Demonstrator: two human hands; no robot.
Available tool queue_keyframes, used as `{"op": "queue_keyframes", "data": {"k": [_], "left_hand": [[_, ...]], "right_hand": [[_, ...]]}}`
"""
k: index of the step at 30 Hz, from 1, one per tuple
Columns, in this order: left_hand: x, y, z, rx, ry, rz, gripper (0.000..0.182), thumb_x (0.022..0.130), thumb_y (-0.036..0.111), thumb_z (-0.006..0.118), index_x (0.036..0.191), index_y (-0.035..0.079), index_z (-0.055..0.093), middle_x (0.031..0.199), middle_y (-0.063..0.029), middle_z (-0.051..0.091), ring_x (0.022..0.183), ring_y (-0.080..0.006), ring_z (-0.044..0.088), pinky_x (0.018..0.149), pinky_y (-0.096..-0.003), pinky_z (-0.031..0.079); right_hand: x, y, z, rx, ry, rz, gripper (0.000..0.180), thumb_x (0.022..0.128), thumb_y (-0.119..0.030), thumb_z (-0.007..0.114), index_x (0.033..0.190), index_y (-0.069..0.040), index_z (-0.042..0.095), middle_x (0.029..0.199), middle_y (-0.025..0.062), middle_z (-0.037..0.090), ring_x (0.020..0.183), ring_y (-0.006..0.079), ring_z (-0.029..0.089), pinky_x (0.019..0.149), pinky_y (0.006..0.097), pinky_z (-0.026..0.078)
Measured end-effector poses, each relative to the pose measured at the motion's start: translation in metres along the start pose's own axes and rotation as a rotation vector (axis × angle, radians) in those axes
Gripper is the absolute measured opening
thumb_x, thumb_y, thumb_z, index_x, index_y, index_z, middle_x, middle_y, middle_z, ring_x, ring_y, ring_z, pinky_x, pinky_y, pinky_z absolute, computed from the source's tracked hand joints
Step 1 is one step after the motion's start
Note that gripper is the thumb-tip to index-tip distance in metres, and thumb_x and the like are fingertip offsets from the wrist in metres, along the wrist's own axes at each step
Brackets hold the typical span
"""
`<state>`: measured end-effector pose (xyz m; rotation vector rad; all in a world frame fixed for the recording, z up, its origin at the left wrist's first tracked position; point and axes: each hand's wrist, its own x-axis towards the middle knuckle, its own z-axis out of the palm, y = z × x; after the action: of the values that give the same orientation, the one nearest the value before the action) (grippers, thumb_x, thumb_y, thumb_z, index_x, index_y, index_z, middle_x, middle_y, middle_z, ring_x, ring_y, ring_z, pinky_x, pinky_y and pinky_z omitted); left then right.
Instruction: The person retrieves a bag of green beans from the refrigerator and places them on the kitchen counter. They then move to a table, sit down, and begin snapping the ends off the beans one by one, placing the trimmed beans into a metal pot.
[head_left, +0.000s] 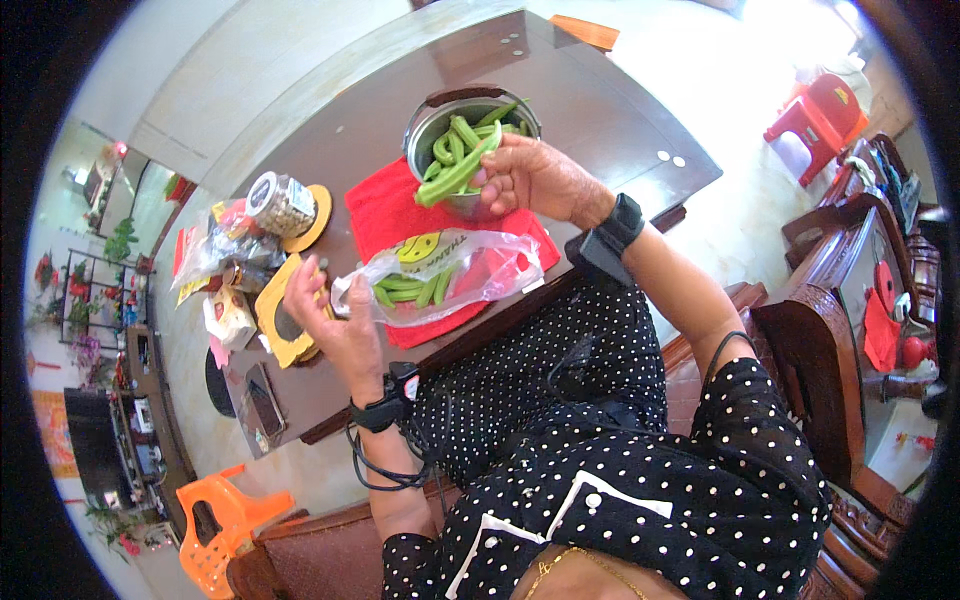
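Pinched in the fingers of my right hand (536, 180) is a long green okra pod (459, 174), held slanting across the near rim of a metal pail (414, 139). More okra pods (466, 133) fill the pail, whose handle has a dark grip. My left hand (341, 330) is raised with its fingers apart and nothing in them, beside a clear plastic bag (495, 259). Several okra pods (412, 289) lie in the bag, which bears writing and a yellow print. Bag and pail rest on a red towel (375, 206); the pail's base is partly hidden by my right hand.
On the dark table (600, 97), a lidded jar (281, 206) stands left of the towel. Near it are packaged snacks (247, 244), a yellow-framed object (281, 322) and a phone (265, 399). An orange plastic chair (225, 525) and a red stool (817, 124) stand on the floor.
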<state>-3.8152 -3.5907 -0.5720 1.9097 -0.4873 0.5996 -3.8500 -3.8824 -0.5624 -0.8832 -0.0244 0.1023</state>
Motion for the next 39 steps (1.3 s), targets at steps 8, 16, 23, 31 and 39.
{"op": "queue_keyframes", "data": {"k": [8, 16, 23, 31, 39], "left_hand": [[-0.004, 0.055, 0.003, -0.656, -0.392, -0.306, 0.034, 0.091, 0.02, 0.06, 0.118, 0.0, 0.055, 0.106, -0.0068, 0.06, 0.091, -0.0128, 0.056, 0.08, -0.0258, 0.045], [-0.018, 0.076, -0.001, -0.813, -0.29, -0.345, 0.031, 0.094, 0.024, 0.057, 0.11, -0.001, 0.057, 0.09, -0.0066, 0.063, 0.076, -0.0092, 0.057, 0.066, -0.0233, 0.046], [-0.021, 0.062, 0.008, -0.907, -0.343, -0.461, 0.03, 0.096, 0.026, 0.051, 0.109, 0.0, 0.057, 0.086, -0.0056, 0.062, 0.072, -0.0097, 0.055, 0.066, -0.0231, 0.046], [-0.025, 0.038, 0.016, -1.115, -0.37, -0.621, 0.028, 0.097, 0.025, 0.049, 0.111, 0.002, 0.057, 0.084, -0.0052, 0.061, 0.072, -0.0117, 0.054, 0.067, -0.0253, 0.046], [-0.026, 0.038, 0.024, -1.067, -0.387, -0.66, 0.026, 0.097, 0.023, 0.05, 0.11, 0.003, 0.057, 0.086, -0.0045, 0.061, 0.074, -0.0118, 0.056, 0.068, -0.0249, 0.046]], "right_hand": [[-0.018, 0.031, 0.069, 0.027, -0.198, 0.056, 0.021, 0.092, -0.016, 0.057, 0.108, -0.003, 0.053, 0.093, 0.0092, 0.065, 0.071, 0.0139, 0.065, 0.066, 0.0256, 0.055], [-0.042, 0.028, 0.088, 0.027, -0.168, 0.006, 0.016, 0.093, -0.01, 0.053, 0.106, 0.0, 0.052, 0.09, 0.0107, 0.064, 0.069, 0.0151, 0.064, 0.064, 0.0274, 0.056], [-0.034, 0.024, 0.055, -0.194, 0.122, -0.148, 0.018, 0.091, -0.007, 0.055, 0.105, 0.004, 0.056, 0.088, 0.0121, 0.065, 0.071, 0.015, 0.065, 0.064, 0.0275, 0.057], [-0.039, 0.012, -0.105, -0.966, 0.637, -0.071, 0.023, 0.095, -0.013, 0.048, 0.107, 0.001, 0.062, 0.095, 0.0077, 0.065, 0.088, 0.0148, 0.062, 0.078, 0.0265, 0.05], [-0.036, 0.005, -0.176, -1.321, 0.493, -0.069, 0.03, 0.088, -0.019, 0.052, 0.11, -0.004, 0.065, 0.107, 0.0162, 0.066, 0.102, 0.0296, 0.061, 0.092, 0.0359, 0.045]]}}
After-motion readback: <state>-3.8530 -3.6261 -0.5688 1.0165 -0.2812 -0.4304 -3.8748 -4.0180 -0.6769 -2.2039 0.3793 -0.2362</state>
